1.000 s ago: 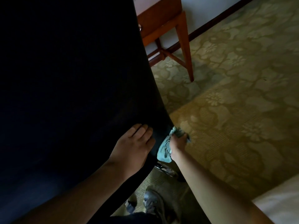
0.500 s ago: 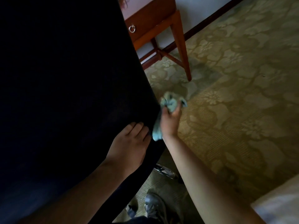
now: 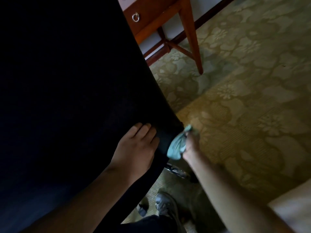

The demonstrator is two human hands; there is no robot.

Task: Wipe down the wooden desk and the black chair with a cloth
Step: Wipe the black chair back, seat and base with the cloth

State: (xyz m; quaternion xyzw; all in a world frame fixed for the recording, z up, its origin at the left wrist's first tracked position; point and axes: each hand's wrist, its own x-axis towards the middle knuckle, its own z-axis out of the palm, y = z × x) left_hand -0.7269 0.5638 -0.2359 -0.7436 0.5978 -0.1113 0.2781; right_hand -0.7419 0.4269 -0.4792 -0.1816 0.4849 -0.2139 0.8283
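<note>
Bunched teal cloth [image 3: 178, 145] down at about 5 o'clock in view, pressed against the right edge of the black chair [image 3: 67, 98], a bit motion-blurred. Held tight in the right hand [image 3: 191, 146], grip closed around it with a tuft poking out the top. Left hand [image 3: 136, 148] just beside it at 9 o'clock from the cloth, lying flat on the chair, grip relaxed, fingers straight, holding nothing. Chair fills the whole left half. Desk [image 3: 161, 12] up at 12 o'clock, wooden, drawer with a ring pull [image 3: 135, 17], one leg on the floral carpet [image 3: 244, 98]. Shoe [image 3: 164, 206] at 6 o'clock, chrome chair base [image 3: 175, 170] just under the cloth.
</note>
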